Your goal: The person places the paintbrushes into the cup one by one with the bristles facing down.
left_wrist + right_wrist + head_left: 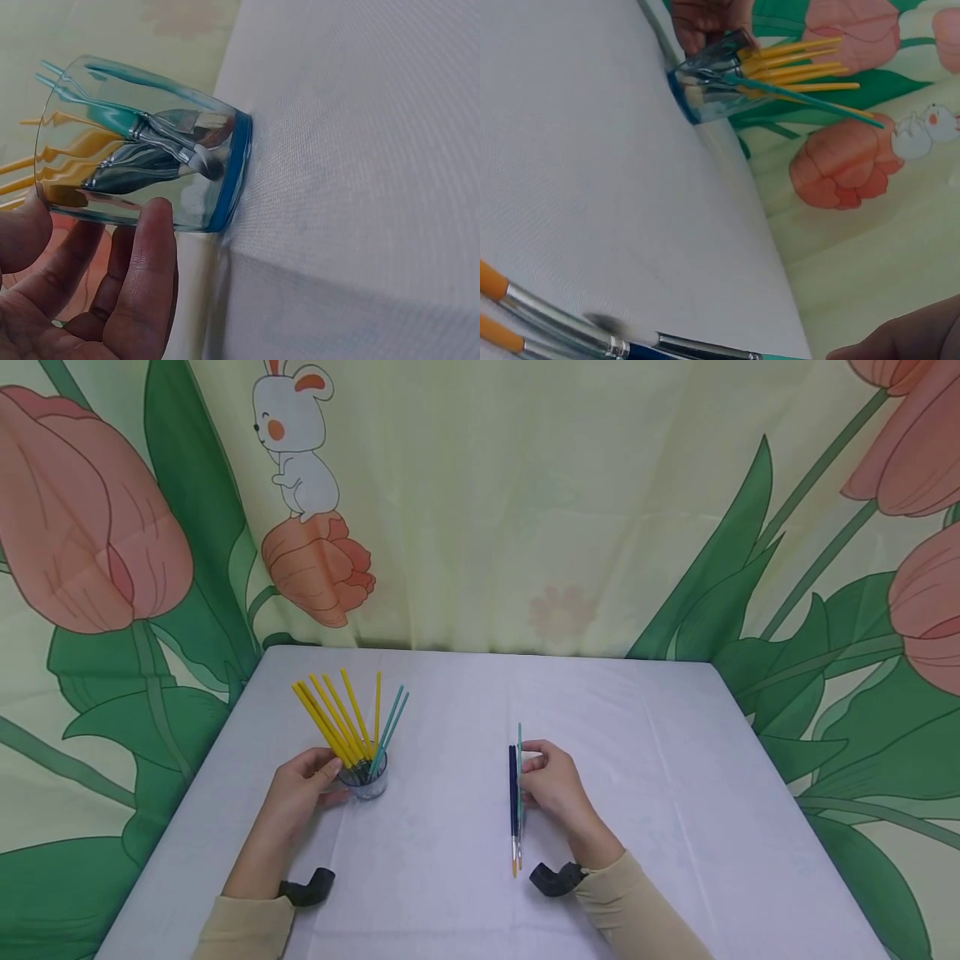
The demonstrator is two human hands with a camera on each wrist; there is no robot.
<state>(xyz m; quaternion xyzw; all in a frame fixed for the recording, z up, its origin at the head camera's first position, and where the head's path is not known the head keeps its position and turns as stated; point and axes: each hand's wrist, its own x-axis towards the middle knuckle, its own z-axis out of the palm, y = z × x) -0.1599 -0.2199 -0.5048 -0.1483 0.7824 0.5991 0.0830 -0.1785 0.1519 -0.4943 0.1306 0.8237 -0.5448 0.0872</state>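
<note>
A clear glass (372,790) with a blue base (238,169) stands on the left of the table. It holds several yellow-handled paintbrushes (347,714) and two teal-handled ones (392,722), bristles down. My left hand (296,787) holds the glass from its left side, thumb by the rim. To the right of centre, my right hand (553,785) pinches a thin teal-handled paintbrush (520,737). Directly beside it lie two dark blue paintbrushes (513,789), their orange bristles (499,334) towards me. The right fingertips are partly hidden behind the handles.
A white cloth (442,710) covers the table. Behind it hangs a curtain (480,510) printed with tulips and a rabbit. Black wrist mounts (557,880) sit at both sleeve cuffs.
</note>
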